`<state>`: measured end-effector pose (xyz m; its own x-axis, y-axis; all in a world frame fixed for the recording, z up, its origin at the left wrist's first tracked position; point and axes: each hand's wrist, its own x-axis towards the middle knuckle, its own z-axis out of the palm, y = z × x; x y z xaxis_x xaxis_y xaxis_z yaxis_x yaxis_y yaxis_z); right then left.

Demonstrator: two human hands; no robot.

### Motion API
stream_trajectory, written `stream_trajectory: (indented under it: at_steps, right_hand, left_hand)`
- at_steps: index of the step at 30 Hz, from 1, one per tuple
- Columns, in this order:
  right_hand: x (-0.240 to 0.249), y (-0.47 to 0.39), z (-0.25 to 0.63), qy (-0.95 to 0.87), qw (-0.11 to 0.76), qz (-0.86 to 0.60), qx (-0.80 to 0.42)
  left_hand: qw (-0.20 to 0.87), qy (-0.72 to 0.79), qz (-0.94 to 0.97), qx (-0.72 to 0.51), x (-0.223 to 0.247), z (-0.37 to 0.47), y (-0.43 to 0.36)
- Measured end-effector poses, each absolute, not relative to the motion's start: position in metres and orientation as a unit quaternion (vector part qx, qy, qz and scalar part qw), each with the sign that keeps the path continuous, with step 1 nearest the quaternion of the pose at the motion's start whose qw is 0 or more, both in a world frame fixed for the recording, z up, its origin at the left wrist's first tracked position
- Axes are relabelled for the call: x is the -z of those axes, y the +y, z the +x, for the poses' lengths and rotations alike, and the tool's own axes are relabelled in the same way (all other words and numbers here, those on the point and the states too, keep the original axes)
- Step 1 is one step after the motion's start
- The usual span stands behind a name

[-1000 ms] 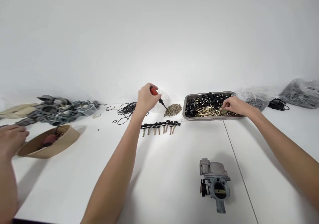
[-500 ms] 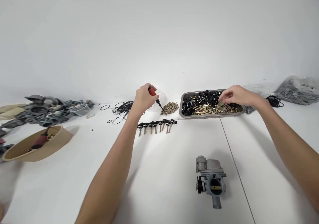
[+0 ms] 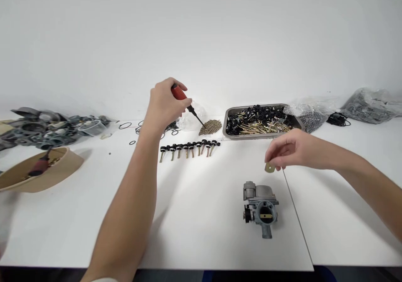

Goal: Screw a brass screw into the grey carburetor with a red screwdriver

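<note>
My left hand (image 3: 163,104) grips a red-handled screwdriver (image 3: 187,105), its black tip pointing down at a small heap of brass screws (image 3: 210,126). My right hand (image 3: 287,150) pinches a small brass plate (image 3: 269,167) in the air, just above and right of a grey carburetor (image 3: 260,207) standing on the white table. Behind my right hand lies a metal tray (image 3: 226,125) holding black and brass parts. A row of several black-capped brass pins (image 3: 188,148) lies between the screw heap and my left forearm.
A tan bowl (image 3: 40,174) with a red tool stands at far left, with a pile of grey metal parts (image 3: 50,127) behind it. Black O-rings (image 3: 132,132) lie scattered near the wall. Plastic bags of parts (image 3: 370,106) sit at far right. The table's front edge runs along the bottom.
My right hand left the tray and came toward me with the brass plate, now above the carburetor. My left hand lifted the screwdriver slightly. Another person's hand at far left is gone.
</note>
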<state>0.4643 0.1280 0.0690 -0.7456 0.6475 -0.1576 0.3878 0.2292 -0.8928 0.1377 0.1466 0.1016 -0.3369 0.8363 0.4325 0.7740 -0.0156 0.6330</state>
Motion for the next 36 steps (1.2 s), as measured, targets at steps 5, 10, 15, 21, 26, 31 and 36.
stream_trajectory:
  at_steps: [5, 10, 15, 21, 26, 31, 36]
  right_hand:
    - [-0.064, 0.09, 0.458, -0.755, 0.083, -0.331, -0.56]
    - [-0.057, 0.07, 0.457, -0.78, 0.037, -0.355, -0.515]
    - [-0.046, 0.064, 0.456, -0.786, 0.023, -0.362, -0.5]
    - [-0.043, 0.077, 0.455, -0.795, 0.024, -0.344, -0.499]
    - [-0.011, 0.11, 0.458, -0.77, 0.173, -0.389, -0.476]
    - [0.027, 0.123, 0.457, -0.712, 0.272, -0.437, -0.477]
    - [0.034, 0.118, 0.45, -0.694, 0.346, -0.427, -0.465]
  left_hand:
    - [0.023, 0.682, 0.59, -0.431, -0.108, 0.149, 0.138]
    - [0.022, 0.658, 0.614, -0.436, -0.108, 0.153, 0.135]
    - [0.024, 0.645, 0.618, -0.448, -0.106, 0.153, 0.136]
    - [0.029, 0.626, 0.631, -0.457, -0.112, 0.163, 0.125]
    - [0.047, 0.569, 0.668, -0.476, -0.12, 0.187, 0.107]
    - [0.088, 0.515, 0.71, -0.472, -0.117, 0.22, 0.092]
    - [0.137, 0.503, 0.735, -0.433, -0.107, 0.242, 0.079]
